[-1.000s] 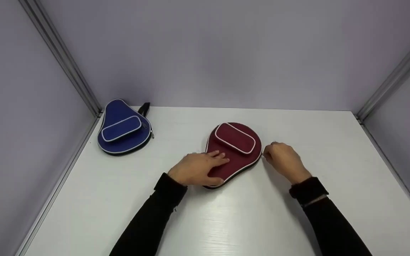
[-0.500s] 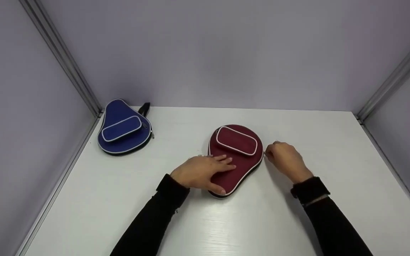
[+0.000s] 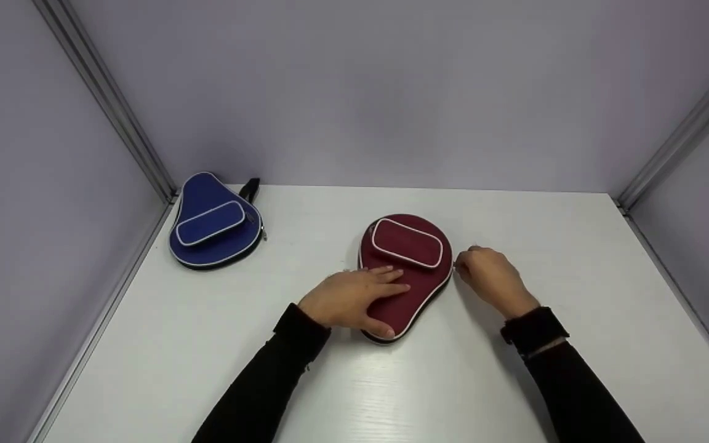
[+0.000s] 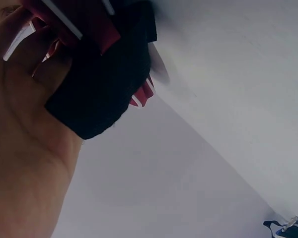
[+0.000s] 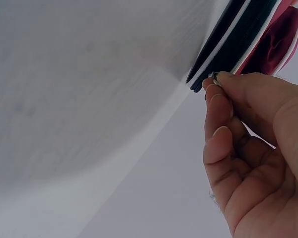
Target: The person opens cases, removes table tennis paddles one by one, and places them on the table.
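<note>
A dark red table tennis paddle case (image 3: 414,302) with white piping and a raised pocket lies on the white table, its narrow end toward me. My left hand (image 3: 351,298) rests on its lower left part, fingers spread and straight. In the left wrist view, a black strap (image 4: 102,89) hangs beside that palm. At the case's right edge, my right hand (image 3: 490,277) pinches a small zipper pull (image 5: 215,78) between thumb and index finger. The right wrist view shows the black zippered side (image 5: 228,47) of the case near those fingertips.
A blue paddle case (image 3: 210,191) with a black strap (image 3: 249,189) lies at the table's back left corner. Grey-white panels (image 3: 354,92) stand behind the table (image 3: 539,227) and along both sides, joined by metal corner posts.
The red case has turned slightly, its narrow end moving toward me and to the right. My left hand has shifted a little right with it. My right hand stays at the zipper pull.
</note>
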The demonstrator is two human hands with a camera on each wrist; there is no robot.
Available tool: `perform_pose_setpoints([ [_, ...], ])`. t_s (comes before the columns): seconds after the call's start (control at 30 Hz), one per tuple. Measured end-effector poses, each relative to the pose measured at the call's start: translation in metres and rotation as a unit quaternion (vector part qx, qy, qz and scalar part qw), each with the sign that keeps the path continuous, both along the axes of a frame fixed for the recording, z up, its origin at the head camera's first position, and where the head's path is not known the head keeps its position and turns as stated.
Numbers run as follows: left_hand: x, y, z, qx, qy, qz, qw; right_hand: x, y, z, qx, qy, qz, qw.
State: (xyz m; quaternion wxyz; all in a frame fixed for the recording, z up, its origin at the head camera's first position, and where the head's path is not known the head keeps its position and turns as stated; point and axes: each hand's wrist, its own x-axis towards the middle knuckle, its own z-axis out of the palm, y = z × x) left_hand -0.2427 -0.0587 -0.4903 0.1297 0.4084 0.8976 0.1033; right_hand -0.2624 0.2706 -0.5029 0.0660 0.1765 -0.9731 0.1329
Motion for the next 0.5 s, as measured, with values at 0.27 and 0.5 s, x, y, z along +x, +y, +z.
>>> perform_pose_setpoints([
  [0.27,0.002,0.004,-0.002,0.007,0.021,0.029,0.9993,0.002,-0.007,-0.001,-0.009,-0.008,0.018,0.9998],
  [0.5,0.003,0.008,-0.006,0.014,0.036,0.058,0.9976,0.004,-0.015,-0.002,-0.01,-0.003,0.034,0.9994],
])
